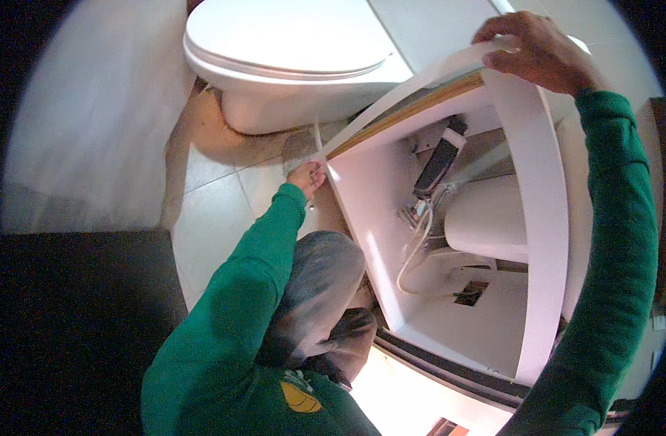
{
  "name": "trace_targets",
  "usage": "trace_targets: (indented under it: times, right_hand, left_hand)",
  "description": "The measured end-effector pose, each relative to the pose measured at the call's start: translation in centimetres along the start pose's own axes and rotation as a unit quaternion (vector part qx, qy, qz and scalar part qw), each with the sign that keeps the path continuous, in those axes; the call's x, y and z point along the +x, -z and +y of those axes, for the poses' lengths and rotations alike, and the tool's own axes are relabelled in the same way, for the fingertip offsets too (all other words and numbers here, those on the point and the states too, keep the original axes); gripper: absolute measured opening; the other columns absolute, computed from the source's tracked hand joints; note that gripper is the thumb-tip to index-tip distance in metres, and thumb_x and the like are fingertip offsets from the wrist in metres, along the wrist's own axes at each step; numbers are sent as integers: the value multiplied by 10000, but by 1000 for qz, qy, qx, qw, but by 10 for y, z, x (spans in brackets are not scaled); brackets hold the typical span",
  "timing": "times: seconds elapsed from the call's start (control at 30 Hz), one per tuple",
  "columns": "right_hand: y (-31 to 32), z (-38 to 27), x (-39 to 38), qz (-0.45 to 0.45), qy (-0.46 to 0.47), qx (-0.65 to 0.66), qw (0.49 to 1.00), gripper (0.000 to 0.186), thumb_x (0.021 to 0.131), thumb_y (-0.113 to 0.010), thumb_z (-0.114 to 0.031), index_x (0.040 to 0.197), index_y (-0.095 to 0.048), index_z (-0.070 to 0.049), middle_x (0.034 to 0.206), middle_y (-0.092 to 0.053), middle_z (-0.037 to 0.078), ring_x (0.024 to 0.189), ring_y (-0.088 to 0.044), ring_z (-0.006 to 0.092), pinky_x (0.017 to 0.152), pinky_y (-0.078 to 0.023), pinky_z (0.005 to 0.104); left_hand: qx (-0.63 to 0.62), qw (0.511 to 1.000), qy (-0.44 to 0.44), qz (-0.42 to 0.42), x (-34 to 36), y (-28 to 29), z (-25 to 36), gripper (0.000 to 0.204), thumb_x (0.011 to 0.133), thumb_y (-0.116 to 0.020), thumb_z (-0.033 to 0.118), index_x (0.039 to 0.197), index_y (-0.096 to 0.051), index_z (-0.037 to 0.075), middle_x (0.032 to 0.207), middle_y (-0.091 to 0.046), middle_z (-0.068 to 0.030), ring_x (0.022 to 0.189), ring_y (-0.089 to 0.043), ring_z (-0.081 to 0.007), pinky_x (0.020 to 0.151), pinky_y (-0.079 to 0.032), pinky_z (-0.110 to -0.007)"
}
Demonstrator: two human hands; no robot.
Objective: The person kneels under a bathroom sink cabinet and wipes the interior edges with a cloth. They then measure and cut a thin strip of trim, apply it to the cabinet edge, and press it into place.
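Note:
My left hand (pixel 306 178) is closed at the near end of a thin white strip (pixel 400 97), beside the upper left corner of a white cabinet (pixel 547 232). My right hand (pixel 526 54) grips the strip's other end near the top right, fingers curled round it. The strip stretches diagonally along a bare wooden edge (pixel 413 111) of the cabinet. Inside the open cabinet are a long black object (pixel 440 158) with a pale band, pale hoses (pixel 422 240), a white rounded body (pixel 482 215) and a dark rectangular cutout (pixel 471 292).
A white toilet (pixel 289 33) stands beyond my hands, against pale floor tiles (pixel 202 211). A whitish surface (pixel 86 131) lies at the left. My bent knee (pixel 318 283) is beside the cabinet, with a bright white panel (pixel 409 392) below it.

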State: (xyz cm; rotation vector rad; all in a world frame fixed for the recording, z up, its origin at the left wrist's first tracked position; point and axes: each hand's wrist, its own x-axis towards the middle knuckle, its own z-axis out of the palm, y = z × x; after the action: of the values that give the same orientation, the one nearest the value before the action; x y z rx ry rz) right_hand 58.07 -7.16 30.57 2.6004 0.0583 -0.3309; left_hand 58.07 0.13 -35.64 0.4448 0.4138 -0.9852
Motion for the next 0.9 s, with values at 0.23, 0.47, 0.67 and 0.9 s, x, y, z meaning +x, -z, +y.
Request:
trace_targets:
  times: [0.23,0.47,0.67,0.9]
  right_hand:
    - [-39,54,-27,71,15,-52,996,369,942,-747,-354,1237,-732,-133,1287,-678,115,1201,-659,303,1066,-535,427]
    - [-31,46,-24,122,32,-31,991,327,967,-718,-329,1202,-736,-102,1248,-679,121,1225,-641,304,1056,-538,413]
    - [21,-49,-49,40,39,-153,987,350,808,-806,-258,1080,-767,-41,1049,-737,192,959,-701,342,866,-567,433]
    - [-14,30,-45,102,109,-51,987,295,943,-725,-235,1171,-717,-47,1154,-684,141,1082,-670,334,974,-543,453]
  left_hand:
    - [31,998,38,40,-20,-33,-13,175,1029,-622,176,1178,-618,84,1069,-670,-72,827,-656,-186,714,-620,-330]
    - [16,1000,14,-14,-3,-8,5,168,1056,-591,162,1145,-602,19,1005,-647,-92,862,-672,-197,708,-635,-312]
    - [135,991,7,-14,1,-23,-17,196,1065,-548,154,1207,-615,37,1010,-673,-66,901,-673,-165,741,-611,-274]
    - [100,995,-11,4,8,-8,-18,189,1072,-533,170,1205,-620,69,1106,-714,-63,901,-660,-129,866,-594,-283]
